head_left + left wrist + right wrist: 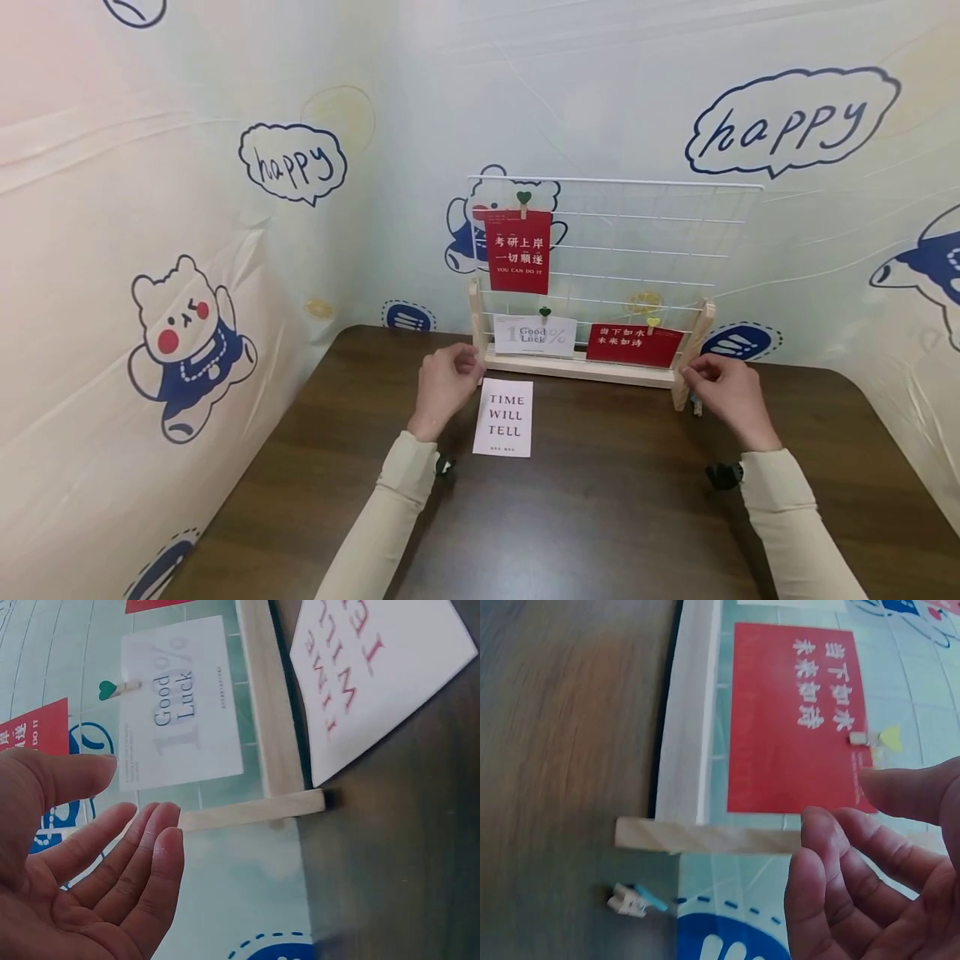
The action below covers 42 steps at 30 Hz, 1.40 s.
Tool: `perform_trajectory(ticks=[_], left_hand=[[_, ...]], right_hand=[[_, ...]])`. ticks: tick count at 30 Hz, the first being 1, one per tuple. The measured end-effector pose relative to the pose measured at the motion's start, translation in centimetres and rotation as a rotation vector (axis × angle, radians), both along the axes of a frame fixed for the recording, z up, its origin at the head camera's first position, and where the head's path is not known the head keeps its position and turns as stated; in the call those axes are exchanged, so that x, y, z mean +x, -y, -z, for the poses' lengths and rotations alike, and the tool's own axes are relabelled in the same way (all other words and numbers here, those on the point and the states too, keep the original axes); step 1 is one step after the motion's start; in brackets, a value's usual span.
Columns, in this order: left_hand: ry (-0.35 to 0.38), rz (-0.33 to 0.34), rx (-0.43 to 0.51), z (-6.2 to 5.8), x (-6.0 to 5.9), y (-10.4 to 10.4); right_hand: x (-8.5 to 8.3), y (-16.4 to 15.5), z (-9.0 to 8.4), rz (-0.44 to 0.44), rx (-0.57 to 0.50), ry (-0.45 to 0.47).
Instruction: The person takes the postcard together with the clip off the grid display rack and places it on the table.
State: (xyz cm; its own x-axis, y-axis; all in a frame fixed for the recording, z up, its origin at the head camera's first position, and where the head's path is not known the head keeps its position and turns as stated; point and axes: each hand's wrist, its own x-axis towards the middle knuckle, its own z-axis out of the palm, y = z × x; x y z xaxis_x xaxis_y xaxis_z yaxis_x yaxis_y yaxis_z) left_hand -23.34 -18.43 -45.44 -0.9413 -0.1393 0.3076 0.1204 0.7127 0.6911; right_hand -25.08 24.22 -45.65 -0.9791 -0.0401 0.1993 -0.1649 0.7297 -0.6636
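- The small print under "TIME WILL TELL" on the white card [503, 417] is too tiny to read.
- The clip [635, 899] on the table looks blurred, perhaps blue-tipped.

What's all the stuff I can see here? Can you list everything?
Wire grid stand: 1, white grid on pale wood base, back of table.
Cards clipped to grid: 3; tall red card upper left, white "Good Luck" card lower left, wide red card lower right.
"Time Will Tell" card: 1, white, flat on table.
Loose clip: 1, blue and white, by stand's right foot.
Table: 1, dark wood.
Left hand: open, near stand's left end.
Right hand: open, near right end.
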Motion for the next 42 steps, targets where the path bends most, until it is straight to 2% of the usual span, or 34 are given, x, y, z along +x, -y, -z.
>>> perform_trajectory(ticks=[6,10,20,34,42], left_hand=[[-0.035,-0.005,0.01,-1.0,-0.1,-0.3],[-0.047,-0.011,0.014,-1.4,0.0,-0.4],[-0.075,-0.017,0.029,-1.9,0.0,-0.8],[-0.141,0.004,0.038,-2.7,-0.5,-1.3],[-0.157,0.004,0.067,-3.1,-0.4,-1.5]], right_hand=[[0.1,1.1,-0.9,-0.039,-0.021,-0.075],[0.2,1.8,-1.5,-0.053,-0.042,-0.089],[0.5,3.2,-2.2,-0.063,-0.09,-0.107],[0.0,5.2,-3.7,-0.069,-0.112,-0.15],[0.0,6.1,-4.3,-0.072,-0.134,-0.171]])
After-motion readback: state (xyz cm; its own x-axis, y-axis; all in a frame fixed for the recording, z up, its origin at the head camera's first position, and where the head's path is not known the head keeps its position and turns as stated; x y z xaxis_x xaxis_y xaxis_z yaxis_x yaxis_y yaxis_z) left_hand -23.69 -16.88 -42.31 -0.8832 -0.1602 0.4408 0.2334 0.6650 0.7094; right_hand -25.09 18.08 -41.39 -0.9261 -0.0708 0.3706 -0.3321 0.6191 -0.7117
